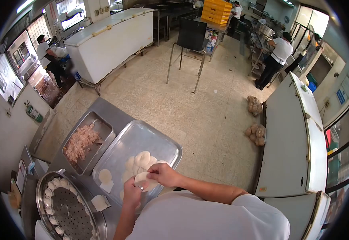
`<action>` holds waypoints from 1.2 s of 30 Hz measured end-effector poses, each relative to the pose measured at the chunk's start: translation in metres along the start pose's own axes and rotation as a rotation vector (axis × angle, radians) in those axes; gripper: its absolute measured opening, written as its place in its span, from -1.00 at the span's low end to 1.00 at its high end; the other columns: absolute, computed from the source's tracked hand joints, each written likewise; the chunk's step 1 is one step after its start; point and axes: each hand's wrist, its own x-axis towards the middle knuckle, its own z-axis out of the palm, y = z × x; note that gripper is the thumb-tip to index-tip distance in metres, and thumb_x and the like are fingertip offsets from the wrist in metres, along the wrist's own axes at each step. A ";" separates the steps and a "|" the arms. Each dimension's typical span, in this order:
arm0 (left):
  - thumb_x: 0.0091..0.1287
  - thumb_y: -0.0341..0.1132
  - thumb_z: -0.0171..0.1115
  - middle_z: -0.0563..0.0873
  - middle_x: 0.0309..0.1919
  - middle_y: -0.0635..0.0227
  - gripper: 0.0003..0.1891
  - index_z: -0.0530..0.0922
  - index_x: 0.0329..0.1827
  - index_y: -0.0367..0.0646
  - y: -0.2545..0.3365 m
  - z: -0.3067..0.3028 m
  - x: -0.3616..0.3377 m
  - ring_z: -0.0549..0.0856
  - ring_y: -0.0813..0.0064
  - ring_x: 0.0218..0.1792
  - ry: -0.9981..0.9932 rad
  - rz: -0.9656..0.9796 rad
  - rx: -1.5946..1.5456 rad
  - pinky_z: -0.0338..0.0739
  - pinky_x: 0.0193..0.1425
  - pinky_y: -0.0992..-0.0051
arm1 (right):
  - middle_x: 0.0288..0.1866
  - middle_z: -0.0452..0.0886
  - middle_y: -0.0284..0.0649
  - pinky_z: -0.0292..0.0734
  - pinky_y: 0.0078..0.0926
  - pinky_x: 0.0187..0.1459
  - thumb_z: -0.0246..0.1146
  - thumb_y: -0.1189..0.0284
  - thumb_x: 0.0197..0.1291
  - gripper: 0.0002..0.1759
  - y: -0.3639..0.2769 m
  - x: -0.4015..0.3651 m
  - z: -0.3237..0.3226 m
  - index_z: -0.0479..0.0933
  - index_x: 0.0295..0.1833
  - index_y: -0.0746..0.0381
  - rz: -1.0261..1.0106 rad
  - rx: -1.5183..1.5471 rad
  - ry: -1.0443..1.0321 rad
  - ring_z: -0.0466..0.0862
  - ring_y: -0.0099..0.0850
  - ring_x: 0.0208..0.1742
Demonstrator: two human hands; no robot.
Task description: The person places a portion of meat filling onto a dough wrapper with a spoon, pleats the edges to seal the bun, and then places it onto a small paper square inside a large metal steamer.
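Both hands hold one pale round dough wrapper (145, 181) over the near part of a large metal tray (120, 150). My left hand (133, 193) has its fingers closed on the wrapper's left edge, with a ring-like shiny thing near the fingertips. My right hand (164, 175) pinches the upper right edge. More wrappers (143, 159) lie overlapping in the tray just beyond the hands, and a single one (105, 176) lies at its left side. Left of it, a deep metal pan (109, 138) holds pinkish minced filling (81, 143) with a utensil partly in it.
A round perforated steamer tray (71, 212) has dumplings around its rim at lower left. Paper squares (101, 203) lie beside it. Beyond are a black chair (192, 34), white freezers (114, 40), bagged round items (255, 134) and people at work (282, 50).
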 end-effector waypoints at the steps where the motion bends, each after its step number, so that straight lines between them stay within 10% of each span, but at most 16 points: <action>1: 0.52 -0.35 0.35 0.78 -0.03 0.25 -0.71 0.65 0.16 -0.39 -0.003 -0.005 -0.001 0.77 0.45 -0.08 -0.015 -0.036 -0.011 0.68 -0.01 0.43 | -0.18 0.74 -0.19 0.65 -0.47 -0.13 0.36 0.42 0.44 -0.77 0.003 0.000 0.004 0.71 0.04 0.38 -0.126 -0.061 0.043 0.70 -0.49 -0.18; 10: 0.54 -0.37 0.32 0.77 0.01 0.21 -0.70 0.63 0.19 -0.41 -0.009 -0.009 -0.010 0.78 0.42 -0.02 0.116 0.003 -0.242 0.68 0.07 0.42 | -0.20 0.72 -0.18 0.64 -0.44 -0.06 0.37 0.44 0.42 -0.76 -0.018 0.007 0.010 0.71 0.09 0.35 0.150 -0.076 -0.132 0.70 -0.48 -0.14; 13: 0.54 -0.35 0.33 0.77 0.04 0.19 -0.67 0.62 0.21 -0.42 -0.020 -0.019 -0.014 0.79 0.39 -0.01 0.090 -0.045 -0.133 0.70 0.10 0.40 | -0.26 0.70 -0.21 0.64 -0.45 -0.24 0.42 0.41 0.39 -0.75 0.017 0.017 0.028 0.69 0.03 0.38 -0.388 -0.040 0.030 0.69 -0.49 -0.29; 19: 0.52 -0.30 0.36 0.78 0.03 0.18 -0.65 0.61 0.21 -0.40 -0.011 -0.008 -0.014 0.79 0.37 0.03 0.219 0.065 -0.361 0.71 0.13 0.38 | -0.22 0.71 -0.24 0.63 -0.47 -0.14 0.42 0.43 0.38 -0.77 -0.023 0.015 0.014 0.69 0.03 0.35 0.253 0.131 -0.203 0.69 -0.51 -0.22; 25: 0.54 -0.22 0.35 0.78 0.01 0.19 -0.62 0.63 0.19 -0.39 -0.023 -0.023 -0.020 0.79 0.38 -0.02 0.228 0.008 -0.325 0.70 0.09 0.40 | -0.33 0.69 -0.25 0.57 -0.50 -0.40 0.44 0.40 0.36 -0.77 0.005 0.027 0.039 0.66 -0.05 0.35 -0.232 0.259 -0.056 0.65 -0.53 -0.42; 29: 0.55 -0.22 0.34 0.79 -0.04 0.20 -0.63 0.65 0.15 -0.41 -0.021 -0.018 -0.024 0.78 0.42 -0.12 0.362 0.098 -0.385 0.70 0.01 0.42 | -0.35 0.68 -0.23 0.58 -0.50 -0.39 0.38 0.37 0.41 -0.77 -0.024 0.026 0.025 0.65 -0.06 0.35 0.186 0.029 -0.298 0.66 -0.53 -0.43; 36: 0.56 -0.23 0.32 0.79 -0.02 0.15 -0.64 0.65 0.14 -0.43 -0.008 -0.011 -0.033 0.81 0.35 -0.07 0.375 0.088 -0.424 0.73 0.07 0.38 | -0.44 0.64 -0.30 0.54 -0.52 -0.43 0.34 0.34 0.47 -0.75 -0.005 0.030 0.033 0.64 -0.18 0.33 0.044 0.200 -0.239 0.62 -0.58 -0.48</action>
